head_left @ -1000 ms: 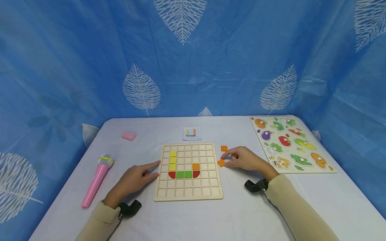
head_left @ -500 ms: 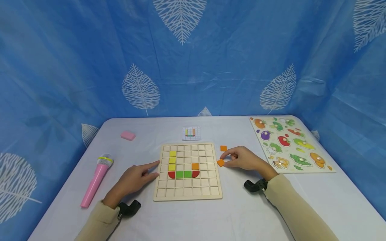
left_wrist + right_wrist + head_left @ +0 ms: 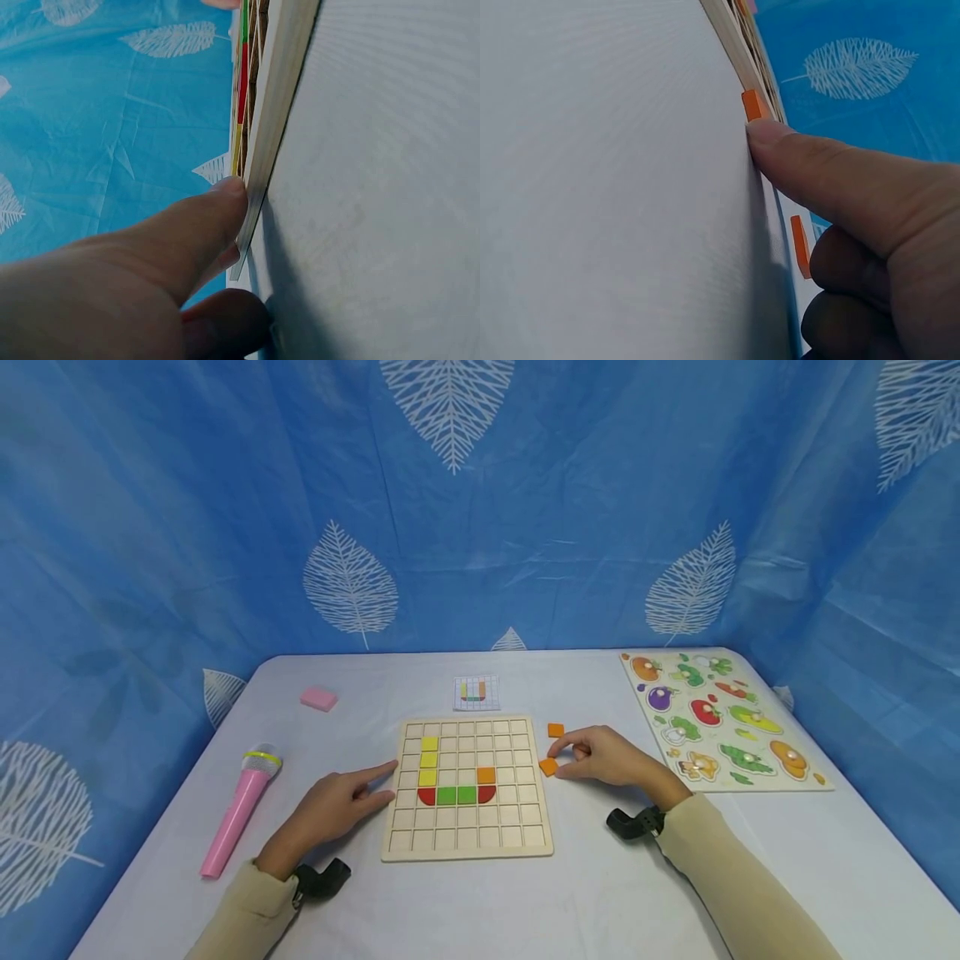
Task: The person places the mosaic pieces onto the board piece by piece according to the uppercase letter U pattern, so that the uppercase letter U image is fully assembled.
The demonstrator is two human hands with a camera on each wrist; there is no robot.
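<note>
A square wooden grid board [image 3: 467, 842] lies at the middle of the table. On it, yellow square tiles [image 3: 428, 760], red quarter-round tiles [image 3: 487, 793], green tiles [image 3: 457, 795] and one orange tile [image 3: 486, 774] form a U shape. My left hand [image 3: 335, 810] touches the board's left edge with index finger and thumb extended. To the right of the board, my right hand [image 3: 604, 757] pinches a loose orange tile [image 3: 752, 105] between thumb and index finger, close to the board's edge. A second loose orange tile [image 3: 556, 730] lies just beyond it.
Behind the board lies a small printed card [image 3: 476, 692] with a U pattern. A pink toy microphone [image 3: 242, 814] and a pink block [image 3: 319, 698] are on the left. At the right is a vegetable peg puzzle [image 3: 708, 718]. A blue curtain [image 3: 480, 568] hangs behind the table.
</note>
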